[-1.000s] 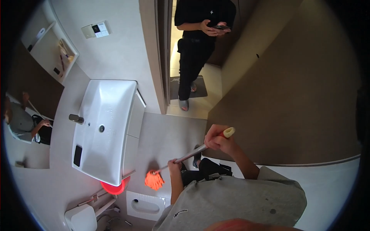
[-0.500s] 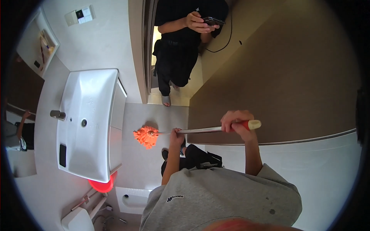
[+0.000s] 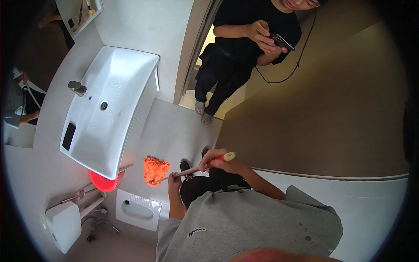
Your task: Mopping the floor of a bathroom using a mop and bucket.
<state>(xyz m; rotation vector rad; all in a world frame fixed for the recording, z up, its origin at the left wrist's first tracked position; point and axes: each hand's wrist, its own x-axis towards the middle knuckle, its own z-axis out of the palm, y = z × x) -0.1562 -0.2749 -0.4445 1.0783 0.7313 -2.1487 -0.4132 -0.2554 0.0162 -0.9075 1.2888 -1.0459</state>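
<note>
An orange mop head (image 3: 156, 169) lies spread on the grey floor, left of my feet. Its metal pole (image 3: 190, 171) slants up toward me and ends in a red and cream grip (image 3: 228, 156). Lower on the pole, my left hand (image 3: 173, 180) is closed round the shaft. My right hand (image 3: 213, 160) wraps the upper end near the red grip. Both hands are in front of my grey shirt, above my dark shoes.
At left are a white washbasin (image 3: 150, 56) with a dark phone (image 3: 69, 136) on it, a red basin (image 3: 103, 181), a squat toilet (image 3: 138, 210) and a cistern (image 3: 63, 226). Another person (image 3: 231, 61) stands in the doorway holding a phone. A brown door (image 3: 314, 126) fills the right.
My right hand has come left and down, bringing the pole's upper end closer to my left hand. The mop head has shifted toward the squat toilet. My view has turned.
</note>
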